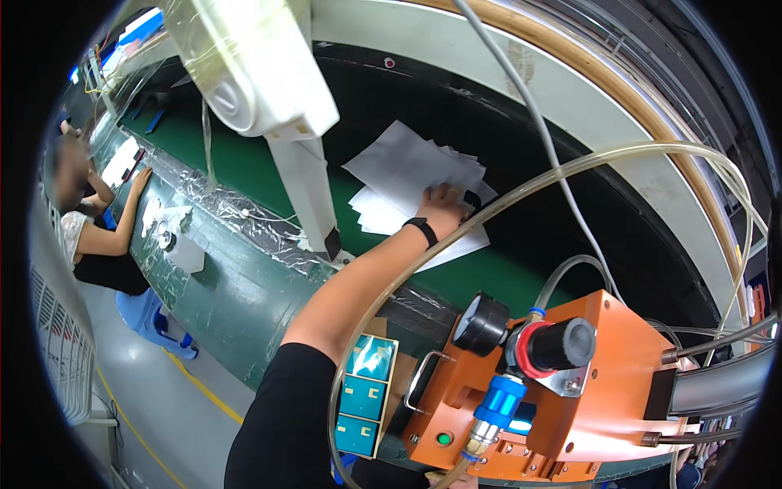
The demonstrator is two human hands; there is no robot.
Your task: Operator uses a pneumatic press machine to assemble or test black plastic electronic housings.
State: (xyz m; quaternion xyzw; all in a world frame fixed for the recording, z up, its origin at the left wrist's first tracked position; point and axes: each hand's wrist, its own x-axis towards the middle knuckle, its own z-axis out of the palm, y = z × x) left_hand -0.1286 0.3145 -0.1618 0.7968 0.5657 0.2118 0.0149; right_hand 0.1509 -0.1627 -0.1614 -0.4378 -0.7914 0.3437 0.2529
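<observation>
My left hand point(444, 205), with a black band at the wrist, reaches over a loose stack of white paper sheets point(399, 163) on the green conveyor belt. Its fingers are curled at a small black piece point(472, 198), which shows at the hand's right side; the kind is not clear. A bit of my right hand point(456, 481) shows at the lower edge, below the orange machine point(562, 391); its fingers are mostly hidden. The machine carries a black pressure gauge point(481, 323), a black regulator knob point(562, 344) and a blue hose fitting point(499, 399).
A clear hose point(603, 153) arcs across my left forearm. Left of the machine lies a tray with teal panels point(359, 397). A white post point(301, 179) rises over the belt. At the far left a person point(98, 236) sits by the table, near a white bottle-like container point(184, 251).
</observation>
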